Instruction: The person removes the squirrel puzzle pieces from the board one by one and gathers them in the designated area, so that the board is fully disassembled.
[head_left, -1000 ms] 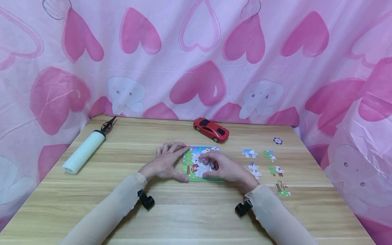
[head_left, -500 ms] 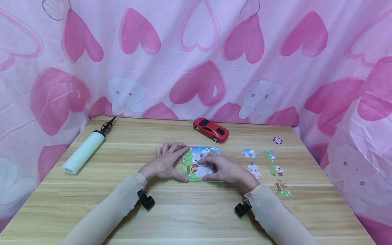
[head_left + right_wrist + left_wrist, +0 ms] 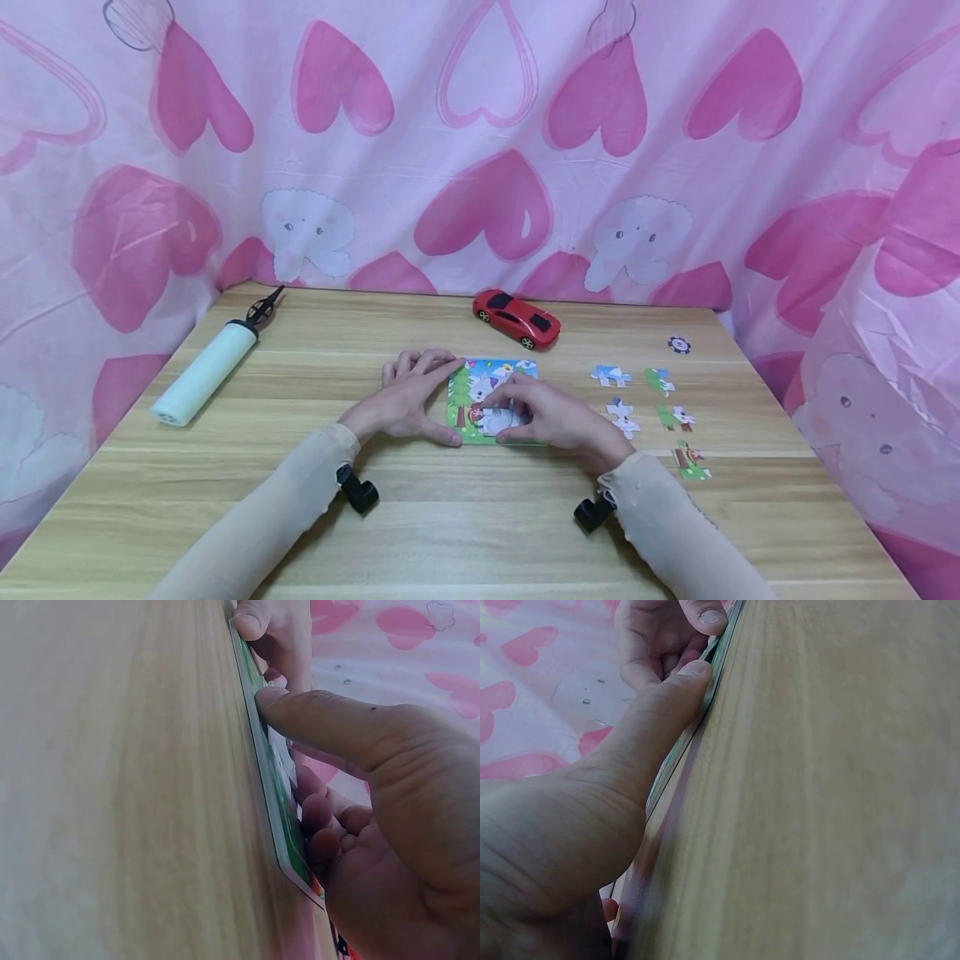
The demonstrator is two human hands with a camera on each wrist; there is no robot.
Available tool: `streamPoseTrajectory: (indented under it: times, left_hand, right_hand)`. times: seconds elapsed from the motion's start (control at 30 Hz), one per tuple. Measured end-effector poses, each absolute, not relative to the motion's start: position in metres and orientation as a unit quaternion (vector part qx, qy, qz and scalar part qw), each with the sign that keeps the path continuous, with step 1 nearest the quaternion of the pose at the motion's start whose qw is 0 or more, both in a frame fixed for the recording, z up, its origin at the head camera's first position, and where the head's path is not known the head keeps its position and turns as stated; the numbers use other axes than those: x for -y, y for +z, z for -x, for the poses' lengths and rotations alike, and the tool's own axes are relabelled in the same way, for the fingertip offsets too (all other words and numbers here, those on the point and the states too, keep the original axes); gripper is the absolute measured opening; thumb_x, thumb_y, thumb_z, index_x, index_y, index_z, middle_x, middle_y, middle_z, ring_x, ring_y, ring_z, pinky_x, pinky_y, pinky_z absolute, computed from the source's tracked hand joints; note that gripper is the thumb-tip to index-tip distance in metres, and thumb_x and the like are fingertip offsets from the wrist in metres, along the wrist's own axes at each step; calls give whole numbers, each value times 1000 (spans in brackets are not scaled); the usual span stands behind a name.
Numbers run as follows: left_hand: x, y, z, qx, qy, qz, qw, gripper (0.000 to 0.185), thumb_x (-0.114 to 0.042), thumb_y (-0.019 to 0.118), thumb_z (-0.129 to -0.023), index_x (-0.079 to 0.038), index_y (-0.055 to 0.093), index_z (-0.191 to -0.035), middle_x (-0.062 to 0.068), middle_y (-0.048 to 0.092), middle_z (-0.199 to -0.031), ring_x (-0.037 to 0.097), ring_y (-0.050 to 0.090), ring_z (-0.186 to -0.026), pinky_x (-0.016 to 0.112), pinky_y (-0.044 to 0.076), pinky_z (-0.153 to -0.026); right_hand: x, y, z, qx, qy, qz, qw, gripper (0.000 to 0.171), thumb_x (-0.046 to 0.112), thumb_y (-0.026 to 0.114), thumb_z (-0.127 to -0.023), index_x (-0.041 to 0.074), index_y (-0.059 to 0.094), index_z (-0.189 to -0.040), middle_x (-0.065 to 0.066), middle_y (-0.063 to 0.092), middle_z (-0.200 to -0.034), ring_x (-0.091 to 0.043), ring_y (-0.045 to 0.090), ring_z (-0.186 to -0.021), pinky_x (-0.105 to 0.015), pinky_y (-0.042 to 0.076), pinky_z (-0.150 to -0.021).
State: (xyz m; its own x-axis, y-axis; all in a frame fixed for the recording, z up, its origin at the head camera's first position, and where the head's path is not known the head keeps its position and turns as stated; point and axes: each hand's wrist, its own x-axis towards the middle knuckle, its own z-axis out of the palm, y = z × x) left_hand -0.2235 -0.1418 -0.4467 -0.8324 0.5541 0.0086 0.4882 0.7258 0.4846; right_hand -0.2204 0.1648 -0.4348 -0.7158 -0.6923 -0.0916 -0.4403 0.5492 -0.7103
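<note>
While the left hand (image 3: 405,398) lies flat against the left edge of the puzzle board (image 3: 480,392), fingers straight and the thumb pressed along its near left corner, the right hand (image 3: 551,417) rests on top of the board with curled fingers pinching a pale puzzle piece (image 3: 498,414) down onto the picture. That board sits near the middle of the wooden table (image 3: 450,517). Five loose pieces (image 3: 611,376) lie scattered toward the right edge, well apart from the board. Just behind the board stands a red toy car (image 3: 517,317), and a white hand pump (image 3: 210,367) lies near the far left corner.
</note>
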Motion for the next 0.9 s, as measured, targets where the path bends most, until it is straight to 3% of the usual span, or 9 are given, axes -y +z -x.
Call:
streamPoseTrajectory:
  times: [0.23, 0.9]
  left_hand:
    - [141, -448, 225, -928, 234, -280, 71, 129, -74, 93, -75, -21, 33, -177, 4, 30, -177, 36, 28, -145, 50, 25, -101]
    - [142, -447, 224, -926, 242, -281, 68, 128, -72, 94, -76, -19, 35, -176, 6, 31, -176, 37, 27, -147, 51, 25, -102]
  right_hand:
    - [-165, -435, 220, -861, -335, 336, 181, 47, 29, 89, -99, 33, 73, -143, 9, 63, -126, -17, 57, -113, -35, 52, -96]
    - [-167, -436, 222, -852, -344, 343, 196, 49, 30, 88, -100, 32, 70, -145, 8, 61, -133, -16, 56, -119, -37, 49, -103]
